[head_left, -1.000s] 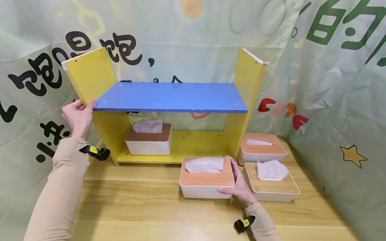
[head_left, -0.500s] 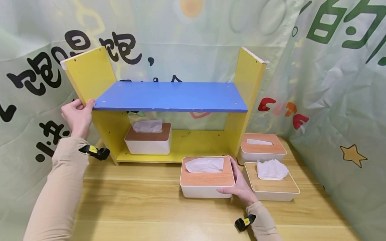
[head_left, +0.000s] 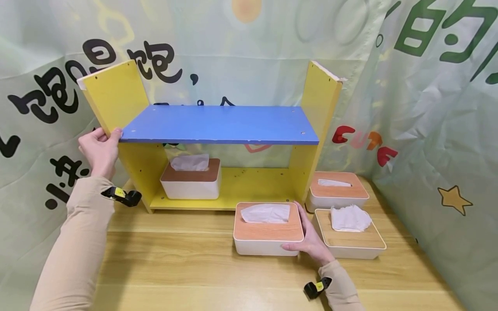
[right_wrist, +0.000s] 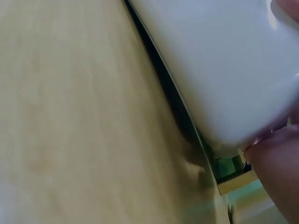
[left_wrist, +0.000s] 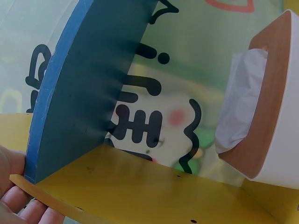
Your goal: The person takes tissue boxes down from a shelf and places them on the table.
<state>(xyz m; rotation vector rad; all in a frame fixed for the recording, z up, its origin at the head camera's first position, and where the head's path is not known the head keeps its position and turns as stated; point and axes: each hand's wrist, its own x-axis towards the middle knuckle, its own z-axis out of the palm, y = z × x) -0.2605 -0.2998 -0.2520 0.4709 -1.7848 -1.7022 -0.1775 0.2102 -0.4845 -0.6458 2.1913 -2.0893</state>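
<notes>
My left hand (head_left: 100, 149) grips the front edge of the shelf unit's yellow left panel (head_left: 114, 97), its thumb against the corner of the blue board (head_left: 221, 124). In the left wrist view, several fingers (left_wrist: 32, 211) curl behind that panel. My right hand (head_left: 311, 242) holds the right end of a white tissue box (head_left: 266, 248) with a pinkish wood lid, in front of the shelf. Its thumb lies on the front wall and its fingers at the far right corner. The right wrist view shows the white wall (right_wrist: 219, 70) close up, low over the table.
A brown-lidded tissue box (head_left: 190, 190) stands at the left of the yellow lower shelf (head_left: 253, 185). Right of the unit are two more tissue boxes, one at the back (head_left: 338, 204) and one nearer (head_left: 354, 252). A printed curtain (head_left: 428, 142) hangs behind and to the right.
The right hand and its tissue box have shifted very slightly right. The left hand keeps its grip on the same spot of the shelf unit.
</notes>
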